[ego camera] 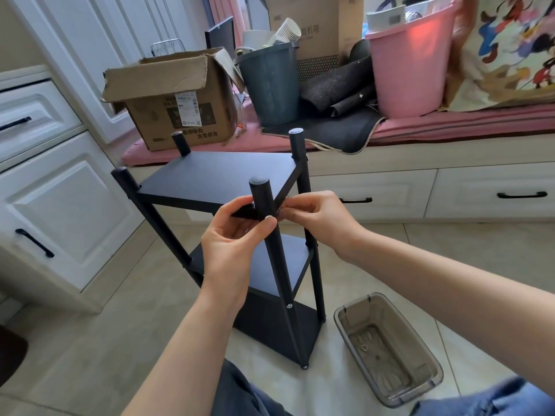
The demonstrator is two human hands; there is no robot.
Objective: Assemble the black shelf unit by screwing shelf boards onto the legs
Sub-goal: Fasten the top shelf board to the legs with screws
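Note:
A black shelf unit stands on the tiled floor in front of me, with a top board (219, 172), a middle board (279, 265) and a bottom board (270, 322) fixed between round black legs. The near front leg (262, 196) rises between my hands. My left hand (231, 241) pinches the near corner of the top board where it meets that leg. From the right side, my right hand (315, 214) pinches at the same joint; what its fingertips hold is too small to see. A screw head (289, 306) shows lower on this leg.
A clear grey plastic tray (387, 352) with a small ring in it lies on the floor at the right. White cabinets (45, 190) stand at the left. Behind the shelf, a drawer bench carries a cardboard box (177, 106), a grey bin (271, 85) and a pink bucket (408, 64).

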